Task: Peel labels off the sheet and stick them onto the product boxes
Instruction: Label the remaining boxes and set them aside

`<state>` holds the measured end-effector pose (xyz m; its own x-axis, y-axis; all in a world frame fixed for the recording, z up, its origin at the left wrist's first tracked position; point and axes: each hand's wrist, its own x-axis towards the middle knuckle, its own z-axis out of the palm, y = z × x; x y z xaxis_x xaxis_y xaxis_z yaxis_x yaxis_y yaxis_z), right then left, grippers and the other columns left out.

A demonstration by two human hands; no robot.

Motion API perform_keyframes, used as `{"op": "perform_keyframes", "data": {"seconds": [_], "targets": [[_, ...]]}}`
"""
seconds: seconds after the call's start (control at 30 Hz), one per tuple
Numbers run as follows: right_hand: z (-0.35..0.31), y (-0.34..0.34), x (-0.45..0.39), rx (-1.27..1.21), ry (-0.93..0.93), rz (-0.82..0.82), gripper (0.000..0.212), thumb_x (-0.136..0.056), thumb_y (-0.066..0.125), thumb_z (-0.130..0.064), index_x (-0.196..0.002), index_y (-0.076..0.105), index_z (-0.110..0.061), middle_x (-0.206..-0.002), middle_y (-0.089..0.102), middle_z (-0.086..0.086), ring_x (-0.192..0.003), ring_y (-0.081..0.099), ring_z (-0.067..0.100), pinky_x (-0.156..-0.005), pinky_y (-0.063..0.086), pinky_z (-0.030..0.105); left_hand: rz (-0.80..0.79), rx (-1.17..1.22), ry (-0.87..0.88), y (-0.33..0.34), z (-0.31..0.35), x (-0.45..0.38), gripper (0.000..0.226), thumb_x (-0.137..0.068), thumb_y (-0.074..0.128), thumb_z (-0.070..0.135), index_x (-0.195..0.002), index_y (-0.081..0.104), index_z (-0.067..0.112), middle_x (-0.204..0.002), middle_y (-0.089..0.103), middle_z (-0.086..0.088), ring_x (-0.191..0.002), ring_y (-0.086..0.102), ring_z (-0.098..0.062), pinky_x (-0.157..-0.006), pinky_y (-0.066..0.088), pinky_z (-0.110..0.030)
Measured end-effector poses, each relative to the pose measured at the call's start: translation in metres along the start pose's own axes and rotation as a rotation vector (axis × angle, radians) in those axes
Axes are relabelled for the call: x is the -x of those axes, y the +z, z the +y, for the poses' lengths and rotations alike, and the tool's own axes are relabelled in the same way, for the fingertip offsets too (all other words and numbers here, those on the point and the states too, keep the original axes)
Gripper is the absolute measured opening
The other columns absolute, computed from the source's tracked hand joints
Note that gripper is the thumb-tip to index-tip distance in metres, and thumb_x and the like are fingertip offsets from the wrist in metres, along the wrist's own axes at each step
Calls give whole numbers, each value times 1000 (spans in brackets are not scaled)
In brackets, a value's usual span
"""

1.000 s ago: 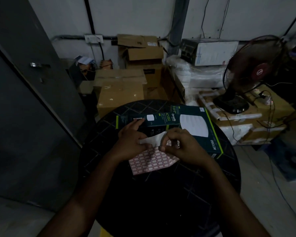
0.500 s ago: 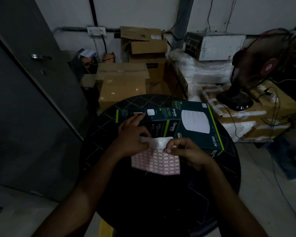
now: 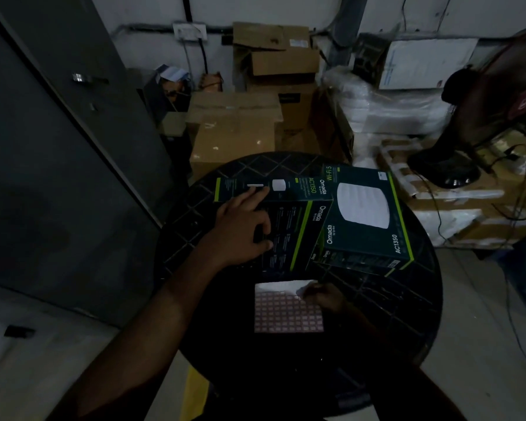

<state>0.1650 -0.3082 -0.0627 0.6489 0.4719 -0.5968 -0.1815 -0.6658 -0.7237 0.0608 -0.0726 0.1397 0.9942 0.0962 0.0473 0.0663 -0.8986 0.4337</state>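
Dark teal product boxes lie on a round black table (image 3: 386,311). My left hand (image 3: 243,229) reaches onto the long far box (image 3: 298,189), its index fingertip against a small white label (image 3: 254,185) on that box; the other fingers are curled. A second box (image 3: 298,238) lies under my left hand, and a third box (image 3: 368,226) with a white disc picture sits to the right. The pink-gridded label sheet (image 3: 286,311) lies on the table in front of the boxes. My right hand (image 3: 322,297) pinches its upper right corner.
Brown cartons (image 3: 234,132) are stacked behind the table. White wrapped packs (image 3: 386,113) and a standing fan (image 3: 456,138) on a carton are at the back right. A grey door (image 3: 58,147) fills the left. Cables trail over the floor at the right.
My left hand has let go of the sheet and moved up to the far box, fingertip on the small label. My right hand has drawn the sheet back toward me.
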Motion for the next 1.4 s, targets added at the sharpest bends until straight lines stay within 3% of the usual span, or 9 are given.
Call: {"op": "perform_keyframes", "data": {"seconds": [0.13, 0.23, 0.4, 0.5, 0.63, 0.83, 1.13, 1.33, 1.4], "targets": [[-1, -4, -5, 303, 10, 46, 27, -97, 61, -30, -118, 71, -16, -130, 66, 7, -128, 53, 25, -110, 34, 34, 39, -79, -16, 3, 4, -2, 23, -80, 73, 37, -93, 56, 30, -164, 8, 12, -150, 0, -10, -116, 8, -45], [3, -14, -7, 365, -73, 218, 10, -87, 68, -41, -85, 74, -33, -106, 73, -7, -113, 56, 21, -104, 34, 39, 132, -101, -37, 9, 4, -2, 29, -85, 67, 24, -106, 49, 32, -161, 19, 14, -149, 9, -11, -113, 15, -44], [-78, -26, 49, 36, -455, 138, 4, -87, 71, -3, -86, 69, -6, -90, 71, 6, -89, 66, 14, -81, 51, 22, 314, -55, -72, 15, 4, -4, 51, -90, 57, 10, -134, 47, 34, -147, 45, 14, -138, 28, -8, -104, 18, -34], [-137, -39, 85, 116, -652, 81, 10, -86, 67, 0, -92, 67, -8, -92, 70, 6, -88, 66, 14, -80, 51, 22, 421, -14, -49, 19, 4, -7, 48, -87, 60, 7, -130, 57, 30, -134, 58, 8, -129, 40, -12, -101, 22, -32], [-192, -56, 101, 473, -867, 271, 15, -85, 70, -17, -94, 64, -28, -96, 67, -7, -86, 63, 8, -75, 50, 19, 497, 55, -141, 27, -1, -12, 36, -92, 56, 14, -119, 63, 36, -121, 60, 6, -119, 49, -18, -91, 17, -19], [-231, -53, 87, 812, -902, 312, 5, -83, 68, -13, -86, 66, -16, -89, 67, 8, -82, 64, 24, -71, 55, 41, 522, 91, -136, 26, -1, -15, 33, -91, 51, 20, -116, 68, 35, -118, 64, 5, -115, 53, -19, -92, 18, -12], [-269, -40, 86, 1165, -715, 289, 17, -93, 61, -19, -104, 70, -9, -108, 68, 14, -99, 64, 30, -80, 52, 35, 460, 133, -178, 29, -5, -13, 51, -79, 72, 16, -123, 63, 40, -120, 58, 6, -117, 45, -21, -90, 10, 1], [-280, -33, 89, 1312, -652, 271, 27, -89, 67, -21, -111, 67, -6, -115, 67, 16, -105, 65, 33, -88, 56, 40, 503, 141, -189, 36, -3, -17, 30, -83, 73, 27, -113, 70, 30, -117, 62, 2, -114, 50, -20, -91, 8, 0], [-284, -33, 91, 1340, -635, 252, 28, -88, 68, -21, -111, 66, -7, -115, 67, 16, -104, 66, 33, -88, 56, 42, 528, 85, -169, 40, -3, -19, 25, -82, 72, 30, -107, 71, 28, -111, 66, 4, -113, 49, -19, -93, 13, -12]]}}
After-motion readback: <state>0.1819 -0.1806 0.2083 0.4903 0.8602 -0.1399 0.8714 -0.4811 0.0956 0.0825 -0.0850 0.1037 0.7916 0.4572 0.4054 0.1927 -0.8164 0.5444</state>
